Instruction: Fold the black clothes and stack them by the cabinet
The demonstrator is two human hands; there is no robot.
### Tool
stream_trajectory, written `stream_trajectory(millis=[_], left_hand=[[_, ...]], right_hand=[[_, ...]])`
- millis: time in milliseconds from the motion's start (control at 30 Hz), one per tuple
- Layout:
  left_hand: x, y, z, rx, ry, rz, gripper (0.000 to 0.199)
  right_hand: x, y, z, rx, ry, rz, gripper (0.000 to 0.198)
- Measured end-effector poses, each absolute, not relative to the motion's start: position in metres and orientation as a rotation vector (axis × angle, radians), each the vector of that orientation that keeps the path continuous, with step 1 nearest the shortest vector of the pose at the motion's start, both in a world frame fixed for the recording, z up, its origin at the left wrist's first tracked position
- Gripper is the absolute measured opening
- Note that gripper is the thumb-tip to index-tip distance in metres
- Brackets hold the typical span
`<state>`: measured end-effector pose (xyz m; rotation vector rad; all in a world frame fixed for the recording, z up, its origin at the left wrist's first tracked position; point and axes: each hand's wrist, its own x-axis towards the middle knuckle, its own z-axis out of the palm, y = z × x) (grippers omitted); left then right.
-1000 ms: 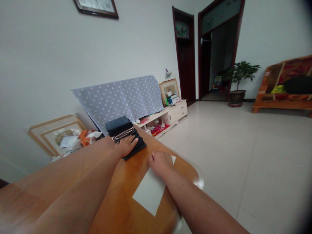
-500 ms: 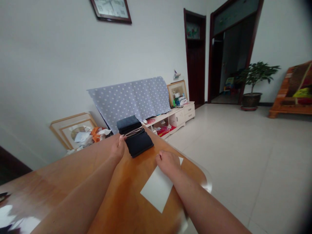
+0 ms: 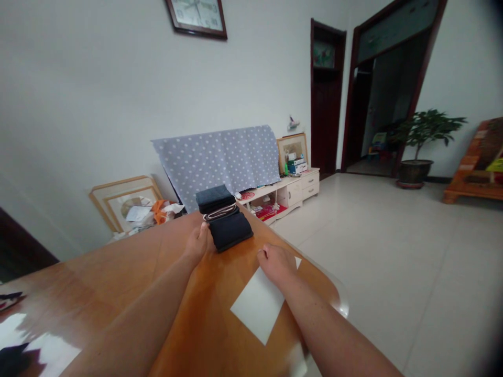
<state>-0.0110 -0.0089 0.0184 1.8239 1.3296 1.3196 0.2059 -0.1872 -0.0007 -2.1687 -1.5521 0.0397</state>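
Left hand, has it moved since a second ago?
Yes: the left hand moved left, away from the corner of the table, from atop the black folded cloth to its left edge.

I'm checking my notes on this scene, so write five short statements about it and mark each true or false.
1. The left hand is beside the folded dark cloth. True.
2. The right hand lies on top of the wall clock. False: it is over the far part of the white sheet.
3. The white sheet is on the wooden table. True.
4. The potted plant stands on the wooden table. False: it stands on the floor.
5. The wall clock hangs higher than the polka-dot cloth. True.
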Motion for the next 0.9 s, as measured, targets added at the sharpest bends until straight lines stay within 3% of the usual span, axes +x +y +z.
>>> stream_trajectory(millis=[267, 567, 900], left_hand=[[-0.098, -0.074, 0.021, 1.223, 1.343, 1.453, 0.055], [-0.239, -0.164, 0.021, 0.740, 1.411, 1.579, 0.034], [-0.257, -0.178, 0.028, 0.746, 1.368, 1.651, 0.036]], right_hand=[[0.206, -0.183, -0.008, -2.197, -1.544, 0.023, 0.040], [0.205, -0.177, -0.019, -2.293, -1.613, 0.003, 0.041], [0.205, -0.170, -0.026, -2.425, -1.721, 0.025, 0.045]])
